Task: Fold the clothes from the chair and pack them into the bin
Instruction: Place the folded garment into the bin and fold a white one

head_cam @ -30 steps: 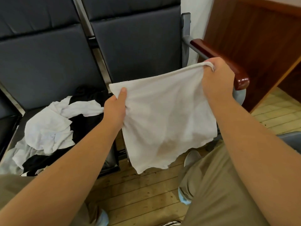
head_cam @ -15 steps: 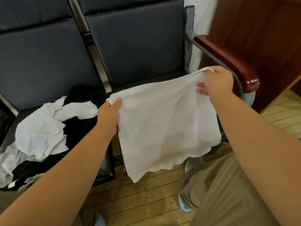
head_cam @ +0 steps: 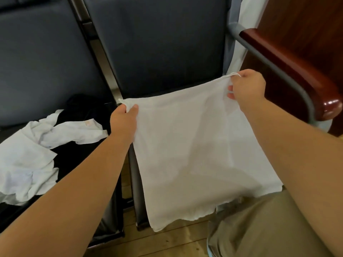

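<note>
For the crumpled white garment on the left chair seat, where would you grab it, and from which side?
Probably the long white flap of the crumpled white garment, which lies over the black clothing: it sticks out free at the heap's right end. Come from above and the front, since the dark padded backrest closes off the rear.

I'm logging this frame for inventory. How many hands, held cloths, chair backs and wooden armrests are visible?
Hands: 2 (left hand, right hand)
Held white cloth: 1
Chair backs: 2
Wooden armrest: 1
Total: 6
</note>
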Action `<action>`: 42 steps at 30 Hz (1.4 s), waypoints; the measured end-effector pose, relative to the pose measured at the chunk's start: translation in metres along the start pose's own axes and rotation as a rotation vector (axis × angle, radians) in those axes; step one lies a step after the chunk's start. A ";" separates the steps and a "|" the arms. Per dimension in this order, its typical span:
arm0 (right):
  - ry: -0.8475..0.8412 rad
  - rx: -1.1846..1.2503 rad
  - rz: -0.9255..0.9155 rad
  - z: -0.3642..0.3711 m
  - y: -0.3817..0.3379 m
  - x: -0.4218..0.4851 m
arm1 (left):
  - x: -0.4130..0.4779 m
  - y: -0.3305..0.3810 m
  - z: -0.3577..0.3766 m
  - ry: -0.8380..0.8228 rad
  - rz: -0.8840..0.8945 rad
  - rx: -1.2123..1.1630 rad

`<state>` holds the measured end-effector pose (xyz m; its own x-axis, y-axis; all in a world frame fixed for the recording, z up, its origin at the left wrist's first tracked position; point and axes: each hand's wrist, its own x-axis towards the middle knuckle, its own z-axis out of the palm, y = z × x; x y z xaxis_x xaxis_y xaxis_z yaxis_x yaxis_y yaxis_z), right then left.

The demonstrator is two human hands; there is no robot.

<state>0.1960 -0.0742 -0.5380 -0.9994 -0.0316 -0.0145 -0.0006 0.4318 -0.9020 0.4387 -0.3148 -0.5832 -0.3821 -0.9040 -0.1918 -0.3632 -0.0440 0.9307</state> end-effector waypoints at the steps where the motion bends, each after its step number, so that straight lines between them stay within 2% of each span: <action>1: -0.027 0.005 0.029 0.006 0.003 0.006 | 0.007 -0.004 0.005 0.009 0.007 0.040; 4: -0.101 0.121 0.096 0.021 0.005 0.023 | 0.027 -0.009 0.016 0.027 0.011 0.104; 8: -0.074 0.080 0.032 0.039 0.000 0.037 | 0.055 0.001 0.022 0.047 0.047 0.142; 13: -0.208 -0.103 -0.059 0.052 0.016 0.046 | 0.059 -0.009 0.027 0.064 0.213 0.521; 16: -0.240 -0.341 -0.149 0.050 0.023 0.046 | 0.032 -0.021 0.033 0.066 0.451 0.801; 18: -0.269 -0.644 -0.210 0.044 0.018 0.036 | 0.017 -0.026 0.037 -0.049 0.590 0.888; 20: -0.321 -0.977 -0.269 0.040 0.011 0.026 | 0.009 -0.030 0.044 -0.213 0.553 0.955; 22: -0.477 -1.094 -0.290 0.041 0.016 0.020 | 0.005 -0.037 0.050 -0.329 0.449 1.028; 25: -0.590 -0.923 -0.173 0.043 0.026 0.015 | 0.000 -0.049 0.054 -0.338 0.443 1.134; 28: -0.640 -0.907 -0.169 0.043 0.035 0.017 | 0.003 -0.055 0.053 -0.304 0.465 1.176; 42: -0.612 -0.804 -0.229 0.068 0.044 0.042 | 0.040 -0.050 0.060 -0.240 0.460 1.205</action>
<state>0.1568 -0.1175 -0.6074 -0.7839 -0.5442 -0.2989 -0.4359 0.8252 -0.3592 0.3911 -0.3231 -0.6558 -0.7694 -0.6309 -0.1000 -0.6384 0.7646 0.0887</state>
